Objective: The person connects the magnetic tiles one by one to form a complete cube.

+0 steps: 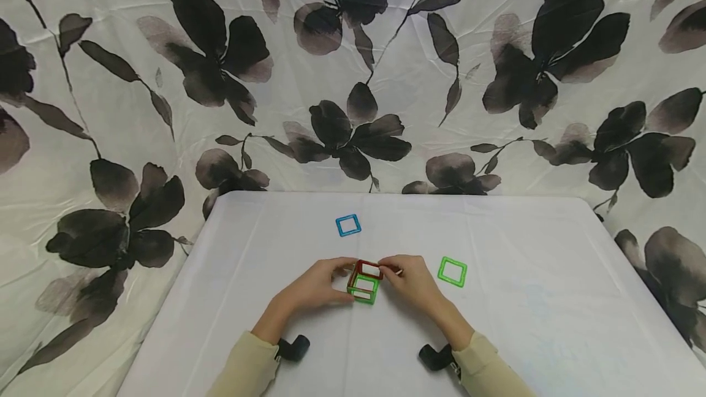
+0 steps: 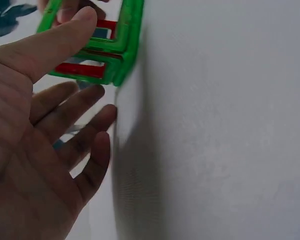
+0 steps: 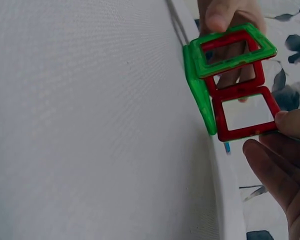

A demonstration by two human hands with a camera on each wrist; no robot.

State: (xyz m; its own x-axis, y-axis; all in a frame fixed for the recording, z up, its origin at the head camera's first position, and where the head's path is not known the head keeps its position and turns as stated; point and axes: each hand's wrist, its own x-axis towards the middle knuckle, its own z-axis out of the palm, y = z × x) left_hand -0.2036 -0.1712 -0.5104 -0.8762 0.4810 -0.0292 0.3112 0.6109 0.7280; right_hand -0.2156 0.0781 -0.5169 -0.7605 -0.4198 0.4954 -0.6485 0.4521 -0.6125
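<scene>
Several square magnetic tiles with open centres form a partial box on the white table. Its green base tile (image 3: 200, 95) lies flat, while a green side tile (image 2: 122, 37) and red tiles stand on it. My left hand (image 1: 311, 287) holds the box from the left, thumb on the near green side and index finger at the back; its other fingers are loosely spread. With thumb and fingers, my right hand (image 1: 410, 280) pinches the outer edge of a red tile (image 3: 245, 132), which meets the box at the far right side.
A loose blue square tile (image 1: 338, 228) lies behind the box, towards the table's far edge. Another green square tile (image 1: 464, 274) lies to the right of my right hand. A white cloth covers the table (image 1: 551, 323); a floral curtain (image 1: 419, 78) hangs behind it.
</scene>
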